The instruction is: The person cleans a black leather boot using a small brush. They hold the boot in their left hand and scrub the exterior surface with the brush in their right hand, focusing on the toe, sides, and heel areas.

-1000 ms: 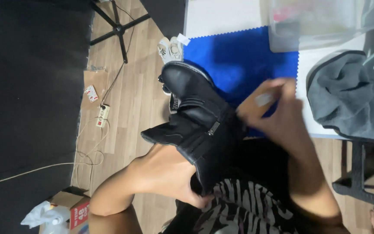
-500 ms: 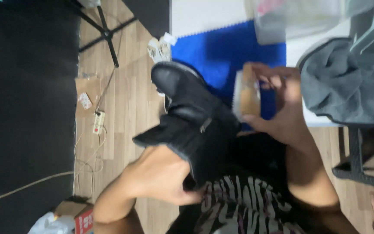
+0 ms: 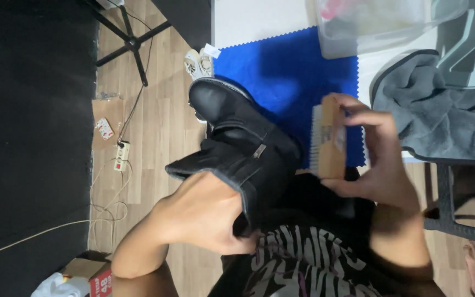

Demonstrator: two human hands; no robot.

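A black leather boot (image 3: 237, 143) is held over my lap with its toe pointing away from me. My left hand (image 3: 204, 214) grips the boot's open shaft near its top edge. My right hand (image 3: 377, 154) holds a wooden brush (image 3: 328, 137) with pale bristles that face the boot's side, close to a small metal buckle. The brush sits just to the right of the boot, over a blue cloth (image 3: 287, 82) with a zigzag edge.
A grey towel (image 3: 441, 118) lies at the right beside a clear plastic tub (image 3: 380, 25). A tripod leg (image 3: 130, 41), a power strip (image 3: 121, 157) with cables and a cardboard box (image 3: 86, 272) lie on the wooden floor at left.
My right hand has turned the brush so its bristles face the boot and brought it nearer the boot's side. The left hand keeps its grip on the shaft.
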